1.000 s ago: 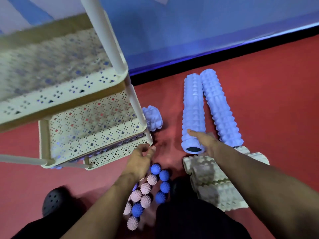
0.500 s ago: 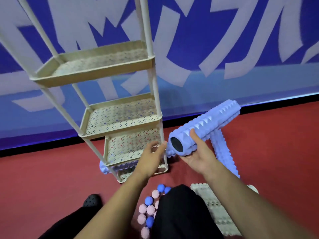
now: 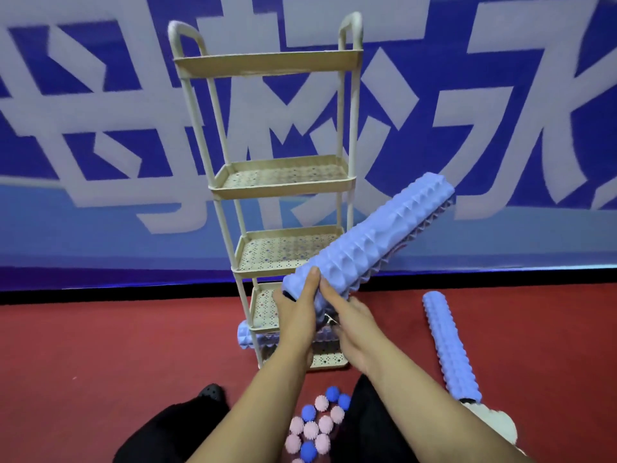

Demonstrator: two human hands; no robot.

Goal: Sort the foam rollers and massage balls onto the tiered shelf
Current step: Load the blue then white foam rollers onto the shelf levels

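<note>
Red floor (image 3: 100,355): both hands' fingers (image 3: 312,279) gripping one blue roller (image 3: 377,242); second roller (image 3: 449,345) lying aside.

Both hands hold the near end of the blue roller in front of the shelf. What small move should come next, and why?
Probably swing the blue roller level and guide it toward an empty tier of the shelf. The left hand and right hand grip only its near end, so its far end tilts up to the right, beside the shelf. The upper tiers look empty.
</note>
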